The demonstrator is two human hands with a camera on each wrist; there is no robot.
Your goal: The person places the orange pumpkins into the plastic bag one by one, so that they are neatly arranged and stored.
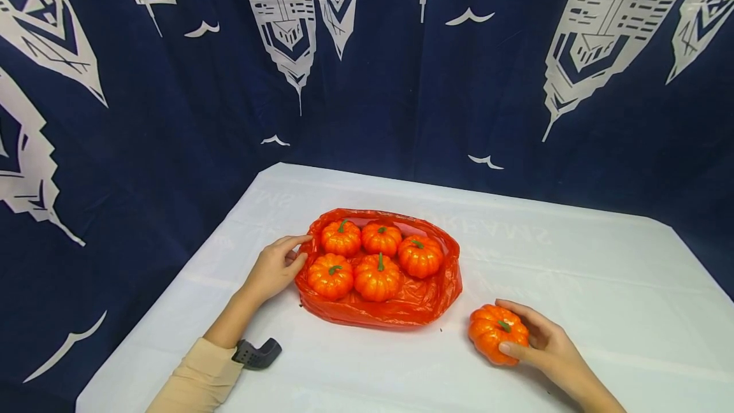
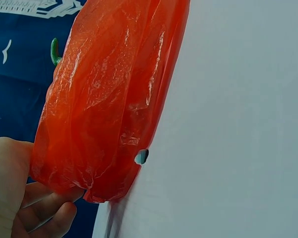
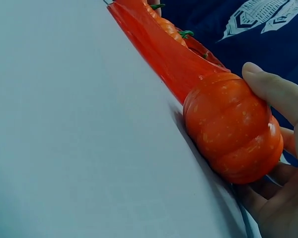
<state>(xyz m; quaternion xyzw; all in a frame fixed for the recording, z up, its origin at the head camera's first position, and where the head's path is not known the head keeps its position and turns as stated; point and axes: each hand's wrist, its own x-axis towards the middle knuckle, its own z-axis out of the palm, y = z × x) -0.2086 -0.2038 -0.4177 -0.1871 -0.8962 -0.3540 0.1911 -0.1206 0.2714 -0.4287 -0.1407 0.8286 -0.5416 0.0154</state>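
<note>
A red plastic bag (image 1: 395, 314), its mouth spread wide, sits on the white table with several small orange pumpkins (image 1: 377, 277) inside. My left hand (image 1: 276, 268) holds the bag's left edge between thumb and fingers; in the left wrist view the bag's side (image 2: 104, 99) hides part of the fingertips. To the right of the bag, my right hand (image 1: 545, 343) grips another orange pumpkin (image 1: 494, 333) with a green stem, thumb on one side and fingers on the other. That pumpkin is low over the table; whether it touches cannot be told.
The white table (image 1: 602, 285) extends around the bag. A dark blue curtain (image 1: 401, 113) with white building prints hangs behind it. On the left wrist sits a black strap-like device (image 1: 258, 354), beside a beige sleeve (image 1: 201, 378).
</note>
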